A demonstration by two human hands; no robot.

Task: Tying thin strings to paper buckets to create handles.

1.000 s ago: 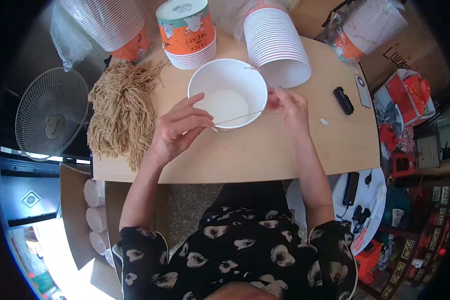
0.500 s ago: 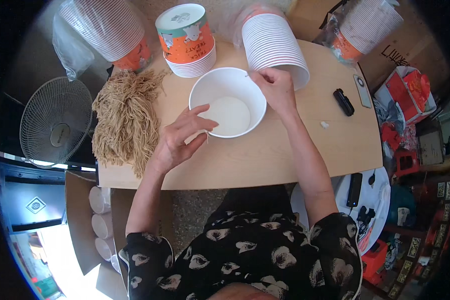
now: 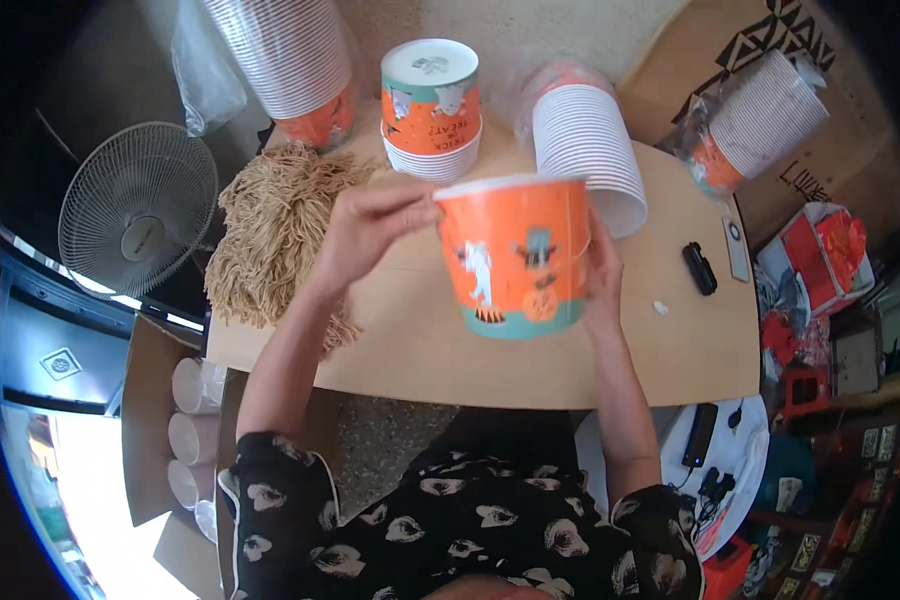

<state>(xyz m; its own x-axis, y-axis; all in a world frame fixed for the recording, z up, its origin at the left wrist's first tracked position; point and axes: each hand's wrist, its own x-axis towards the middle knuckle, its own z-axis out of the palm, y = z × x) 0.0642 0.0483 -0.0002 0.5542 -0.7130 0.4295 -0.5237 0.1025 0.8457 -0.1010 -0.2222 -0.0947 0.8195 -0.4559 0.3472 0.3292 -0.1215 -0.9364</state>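
An orange paper bucket (image 3: 515, 265) with a green base band and cartoon figures is held up over the table, upright, its side facing me. My left hand (image 3: 370, 225) pinches its rim at the left, thumb and fingers together. Around the bucket's right side my right hand (image 3: 602, 275) is closed, its fingers partly hidden behind the wall. A thin pale line shows on the bucket near that hand; I cannot make out what it is. Beside my left forearm lies a heap of tan twisted cords (image 3: 280, 240).
Upside-down stacked buckets (image 3: 430, 110) stand at the back; a bagged white stack (image 3: 590, 140) lies right of them. Further bagged stacks rise at back left (image 3: 290, 60) and right (image 3: 765, 120). A black stapler-like tool (image 3: 699, 268) and a phone (image 3: 735, 250) lie right. A fan (image 3: 140, 210) stands left.
The bucket has been lifted off the table and tipped from showing its inside to showing its printed side. My left hand has moved onto its rim, my right hand down its side.
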